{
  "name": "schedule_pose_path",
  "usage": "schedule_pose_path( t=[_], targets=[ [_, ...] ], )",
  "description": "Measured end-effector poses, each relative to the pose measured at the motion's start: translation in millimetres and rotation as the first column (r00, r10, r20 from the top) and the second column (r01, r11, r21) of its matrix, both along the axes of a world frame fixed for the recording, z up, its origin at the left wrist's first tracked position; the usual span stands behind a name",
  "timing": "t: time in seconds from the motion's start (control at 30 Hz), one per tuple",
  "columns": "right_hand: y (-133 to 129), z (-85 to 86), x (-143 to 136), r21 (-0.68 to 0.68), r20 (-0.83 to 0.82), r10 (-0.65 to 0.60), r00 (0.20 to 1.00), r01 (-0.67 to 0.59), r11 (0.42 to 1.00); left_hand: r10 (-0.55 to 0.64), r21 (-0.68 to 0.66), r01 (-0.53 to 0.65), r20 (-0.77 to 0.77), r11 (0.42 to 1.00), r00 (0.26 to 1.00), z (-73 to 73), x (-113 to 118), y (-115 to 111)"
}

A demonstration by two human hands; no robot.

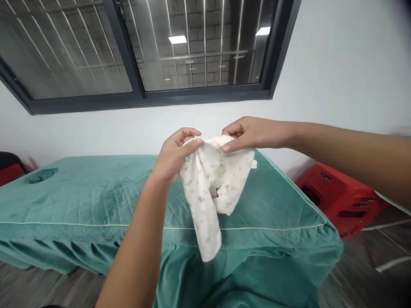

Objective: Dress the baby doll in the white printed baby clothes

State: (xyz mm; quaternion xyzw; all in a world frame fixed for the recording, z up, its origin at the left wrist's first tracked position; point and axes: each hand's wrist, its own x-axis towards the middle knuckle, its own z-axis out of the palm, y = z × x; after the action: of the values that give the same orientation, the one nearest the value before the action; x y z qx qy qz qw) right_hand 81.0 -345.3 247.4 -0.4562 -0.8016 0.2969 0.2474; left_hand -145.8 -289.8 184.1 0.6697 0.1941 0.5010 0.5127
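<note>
Pinching the white cloth [202, 192] at its top with closed fingers [230, 145], the left hand [173, 155] and right hand [248, 132] let it hang.

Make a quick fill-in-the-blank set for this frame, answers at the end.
1. The left hand and right hand hold a printed cloth whose background colour is ____.
2. The quilted cover below the cloth is coloured ____.
3. In brightness, the window frame is ____ than the wall around it.

Missing words: white; green; darker.
</note>
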Motion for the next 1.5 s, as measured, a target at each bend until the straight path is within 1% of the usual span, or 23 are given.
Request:
schedule_pose_path(
  t=[0.1,0.2,0.3,0.4,0.47,0.5,0.57,0.63,0.7,0.73,0.83,0.87,0.93,1.0,1.07,1.13,1.17,1.23,1.27,1.37,1.4,1.43,1.5],
  targets=[
    [-5,2.2,8,-0.028,-0.1,0.071,0.992,-0.074,0.997,-0.004,0.01,0.005,-0.027,1.0,1.0,-4.0,-9,0],
    [-9,0.4,10,-0.075,-0.079,0.113,0.991,-0.119,0.99,0.001,0.002,0.0,-0.037,1.0,0.999,-5.9,-14,-2],
    [-7,-9.3,3,-0.052,-0.112,0.07,0.991,-0.077,0.996,-0.033,0.032,0.037,-0.121,0.999,0.992,-5.1,-11,-5],
    [5,-24.6,-7,0.015,-0.273,-0.012,0.962,0.017,1.0,-0.079,0.036,0.092,-0.27,0.995,0.96,-10.0,3,-10],
    [17,-34.6,-12,0.033,-0.395,-0.059,0.917,0.078,0.996,-0.138,-0.052,0.128,-0.338,0.99,0.931,-21.3,15,-12],
    [23,-39.3,-13,0.026,-0.455,-0.077,0.887,0.1,0.995,-0.174,-0.116,0.144,-0.323,0.983,0.93,-29.4,22,-11],
    [33,-49.3,-13,-0.037,-0.536,-0.119,0.836,0.117,0.992,-0.225,-0.246,0.179,-0.176,0.953,0.958,-48.8,32,-6],
    [39,-61.9,-11,-0.151,-0.542,-0.183,0.82,0.119,0.981,-0.211,-0.334,0.203,0.011,0.921,0.977,-68.8,38,2],
    [42,-78.7,-7,-0.301,-0.467,-0.22,0.856,0.081,0.95,-0.159,-0.387,0.195,0.123,0.901,0.98,-86.2,40,13],
    [43,-88.3,-6,-0.384,-0.406,-0.204,0.891,0.036,0.923,-0.134,-0.404,0.184,0.149,0.896,0.98,-93.5,41,18],
    [50,-116.5,-2,-0.586,-0.245,-0.054,0.968,-0.104,0.804,-0.129,-0.439,0.191,0.167,0.878,0.977,-111.6,40,29],
    [54,-124.4,0,-0.603,-0.23,-0.044,0.972,-0.107,0.79,-0.148,-0.455,0.209,0.166,0.865,0.975,-116.9,39,31],
    [66,-136.2,2,-0.563,-0.281,-0.148,0.948,-0.038,0.825,-0.2,-0.505,0.252,0.156,0.826,0.967,-126.5,36,32],
    [79,-143.7,6,-0.499,-0.41,-0.276,0.869,0.04,0.866,-0.277,-0.563,0.297,0.123,0.771,0.953,-134.4,32,31],
    [89,-149.6,7,-0.473,-0.529,-0.327,0.783,0.048,0.88,-0.358,-0.604,0.331,0.08,0.725,0.93,-140.0,28,30],
    [93,-156.5,6,-0.487,-0.584,-0.343,0.736,0.02,0.873,-0.379,-0.616,0.332,0.058,0.714,0.923,-143.4,25,31],
    [93,-160.6,4,-0.505,-0.587,-0.348,0.731,0.005,0.863,-0.353,-0.613,0.314,0.06,0.725,0.934,-144.8,24,33],
    [88,-169.4,-1,-0.564,-0.557,-0.319,0.767,-0.066,0.823,-0.259,-0.605,0.251,0.077,0.755,0.963,-147.9,23,37],
    [84,-173.5,-3,-0.601,-0.532,-0.274,0.802,-0.129,0.789,-0.209,-0.604,0.217,0.084,0.767,0.974,-149.8,23,39],
    [76,-181.9,-8,-0.68,-0.452,-0.051,0.891,-0.307,0.666,-0.112,-0.61,0.134,0.073,0.781,0.991,-157.1,21,43],
    [75,-183.4,-9,-0.678,-0.43,-0.005,0.903,-0.319,0.663,-0.101,-0.613,0.121,0.067,0.781,0.993,-159.3,20,43],
    [75,-184.2,-10,-0.658,-0.414,0.005,0.91,-0.303,0.689,-0.101,-0.617,0.121,0.067,0.778,0.993,-161.1,20,42],
    [78,-184.6,-13,-0.589,-0.424,-0.088,0.901,-0.201,0.783,-0.134,-0.625,0.16,0.088,0.764,0.987,-162.7,19,38]
  ],
)
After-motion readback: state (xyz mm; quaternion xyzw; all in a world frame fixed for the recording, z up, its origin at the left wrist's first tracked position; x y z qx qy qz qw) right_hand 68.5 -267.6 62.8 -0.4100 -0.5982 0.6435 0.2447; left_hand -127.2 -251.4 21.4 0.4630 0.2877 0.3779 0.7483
